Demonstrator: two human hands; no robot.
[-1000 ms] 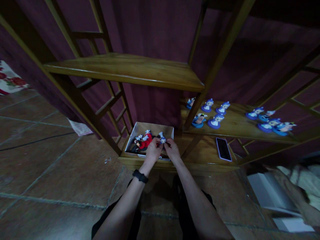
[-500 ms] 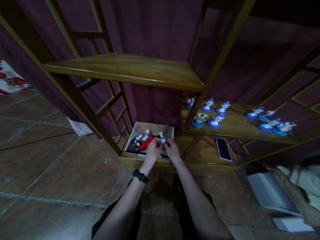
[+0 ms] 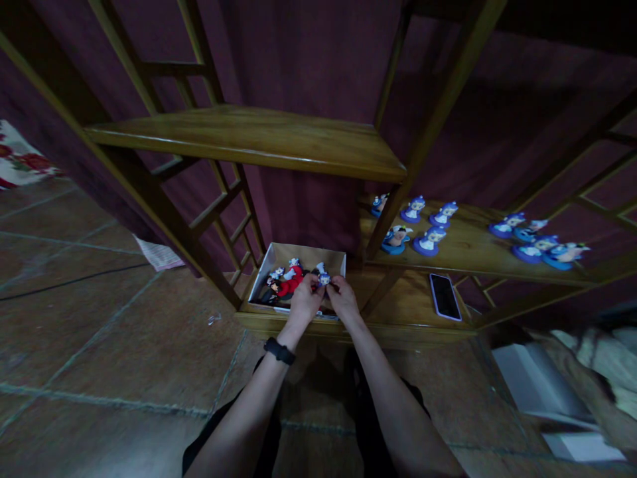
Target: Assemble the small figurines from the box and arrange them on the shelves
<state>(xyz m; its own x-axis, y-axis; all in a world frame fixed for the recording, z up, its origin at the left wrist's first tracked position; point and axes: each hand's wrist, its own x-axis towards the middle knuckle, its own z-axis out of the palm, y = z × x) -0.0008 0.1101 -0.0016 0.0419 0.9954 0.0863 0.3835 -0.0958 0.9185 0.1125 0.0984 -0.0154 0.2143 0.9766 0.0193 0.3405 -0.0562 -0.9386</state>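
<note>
A small purple-haired figurine [image 3: 324,278] is held between both hands above the right part of a shallow cardboard box [image 3: 308,251]. My left hand [image 3: 304,300], with a black watch on its wrist, has its fingers closed on the figurine's left side. From the other side my right hand [image 3: 343,299] pinches it, fingers bent. Its lower part is hidden by the hands. To the left in the box lie red-clothed figurines [image 3: 290,285] and white-and-purple ones [image 3: 275,274].
On the right shelf [image 3: 468,245] stand several figurines on blue and purple round bases, such as a purple one [image 3: 429,240]. A phone [image 3: 445,297] lies on the lower board. A wooden shelf [image 3: 249,139] juts out above the box. White boxes [image 3: 540,382] sit on the floor at right.
</note>
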